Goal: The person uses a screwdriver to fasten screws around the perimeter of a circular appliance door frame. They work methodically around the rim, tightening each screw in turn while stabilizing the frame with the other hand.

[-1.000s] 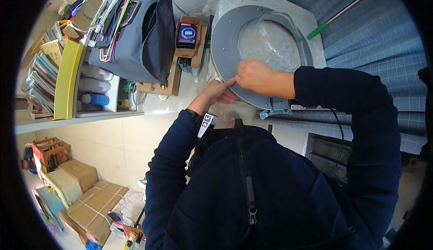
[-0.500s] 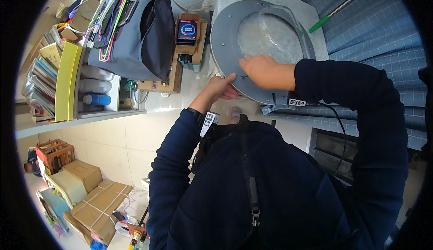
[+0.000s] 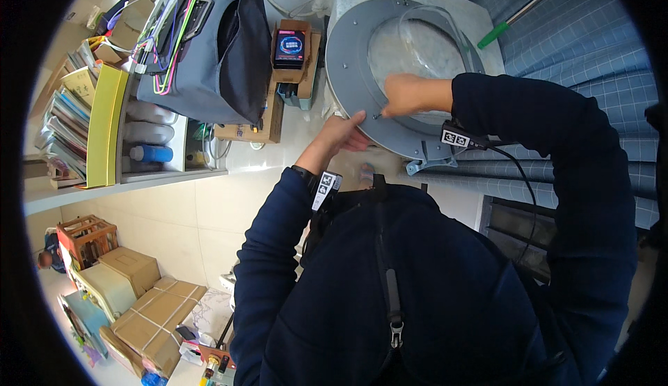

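A round grey washing-machine door (image 3: 346, 66) with a clear bowl in its middle lies on a pale marbled top, screws dotted around its ring. My left hand (image 3: 341, 134) grips the near-left rim, thumb on the upper face and fingers along the edge. Over the ring's inner edge, my right hand (image 3: 414, 96) is closed, its fingertips beside a small screw (image 3: 376, 116). Whatever the right fingers pinch is hidden by the hand. A light blue-grey bracket (image 3: 423, 166) sticks out from the door's near edge.
Left of the door stand a small box (image 3: 289, 49) in a carton and a dark grey fabric bag (image 3: 209, 52). A blue checked curtain (image 3: 557, 52) hangs on the right, with a green-handled rod (image 3: 492, 36) before it. Cardboard boxes (image 3: 160, 316) sit at lower left.
My right hand has shifted slightly right, and its wrist has turned so the fingertips point down at the screw. The left hand keeps its grip on the rim.
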Tool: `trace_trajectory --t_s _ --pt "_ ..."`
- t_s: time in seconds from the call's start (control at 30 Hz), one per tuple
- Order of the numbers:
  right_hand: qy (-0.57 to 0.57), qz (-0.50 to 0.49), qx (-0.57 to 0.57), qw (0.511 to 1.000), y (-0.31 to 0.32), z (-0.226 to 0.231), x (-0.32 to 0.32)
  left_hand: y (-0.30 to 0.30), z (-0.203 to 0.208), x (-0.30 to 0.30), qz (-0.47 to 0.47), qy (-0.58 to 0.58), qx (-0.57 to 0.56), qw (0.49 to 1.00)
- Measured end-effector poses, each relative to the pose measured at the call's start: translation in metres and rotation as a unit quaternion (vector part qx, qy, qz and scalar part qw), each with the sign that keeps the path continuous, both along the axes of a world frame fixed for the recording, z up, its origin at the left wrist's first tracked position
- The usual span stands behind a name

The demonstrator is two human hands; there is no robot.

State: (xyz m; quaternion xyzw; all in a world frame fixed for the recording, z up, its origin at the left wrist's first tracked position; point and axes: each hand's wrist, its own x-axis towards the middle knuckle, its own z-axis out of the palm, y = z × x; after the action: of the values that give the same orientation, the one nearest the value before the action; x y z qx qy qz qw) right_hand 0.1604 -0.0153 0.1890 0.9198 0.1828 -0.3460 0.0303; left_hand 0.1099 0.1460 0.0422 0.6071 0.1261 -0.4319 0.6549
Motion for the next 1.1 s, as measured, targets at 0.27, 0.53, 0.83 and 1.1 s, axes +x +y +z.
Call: trace_trajectory --t_s 0.27,0.53,0.83,1.1 --pt "-0.184 0.542 0.074 0.817 -0.001 -0.004 -0.002 0.001 0.005 0.001 -0.020 0.012 0.006 1.000" --pt "-0.052 0.090 0.004 0.995 0.000 0.008 -0.007 -0.002 0.001 -0.001 0.012 0.003 0.017 1.000" --pt "-0.170 0.443 0.032 0.880 -0.001 -0.012 -0.024 0.000 0.002 -0.002 -0.002 0.000 0.008 1.000" --pt "-0.113 0.433 0.003 0.894 0.007 -0.004 -0.019 -0.002 -0.004 -0.005 0.028 -0.009 -0.005 1.000"
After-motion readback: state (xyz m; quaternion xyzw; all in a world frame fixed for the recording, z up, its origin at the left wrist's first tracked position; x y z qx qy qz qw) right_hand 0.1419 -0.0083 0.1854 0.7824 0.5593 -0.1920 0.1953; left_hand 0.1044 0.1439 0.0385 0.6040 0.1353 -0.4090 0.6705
